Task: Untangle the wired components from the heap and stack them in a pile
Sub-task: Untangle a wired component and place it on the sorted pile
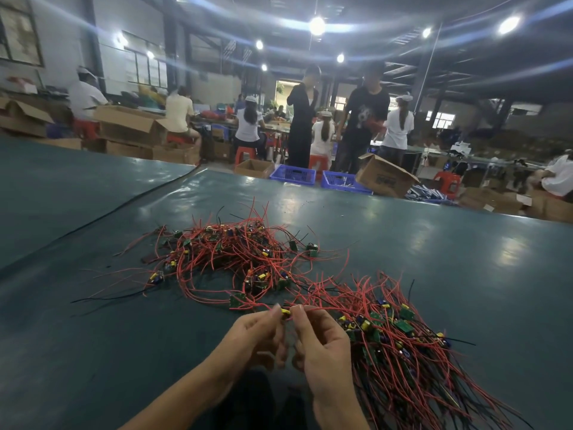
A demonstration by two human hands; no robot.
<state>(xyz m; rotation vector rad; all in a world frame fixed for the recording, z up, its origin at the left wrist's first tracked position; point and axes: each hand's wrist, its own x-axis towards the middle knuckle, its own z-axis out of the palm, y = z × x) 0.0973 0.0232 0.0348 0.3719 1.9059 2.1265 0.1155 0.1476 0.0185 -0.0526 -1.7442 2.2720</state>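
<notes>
Right near the front edge of the table (449, 243), both hands are up close together, pinching one little component (285, 311) between the fingertips. You can see its yellow bit poking out in the gap. The left hand (252, 335) has it by thumb and forefinger from one side, and the right hand (321, 341) pinches it from the other side, with the rest of the fingers on both hands curled in loosely underneath. Its red wire (248, 307) trails off to the left toward the mess behind, and more red wire heads right, though I honestly can't tell which strand belongs to what. Just beside the right hand is the pile (400, 339), with little green boards bunched at the near-left end and red and black leads fanning out toward the bottom right corner. Further back, past the hands, sits the heap (235, 252), a proper rat's nest of red wires and small boards spread over the dark green top. Off the far edge of the table there are blue crates (293, 174), a tipped cardboard box (384, 175), red stools (245, 155) and people (364, 116) standing and sitting around other benches.
</notes>
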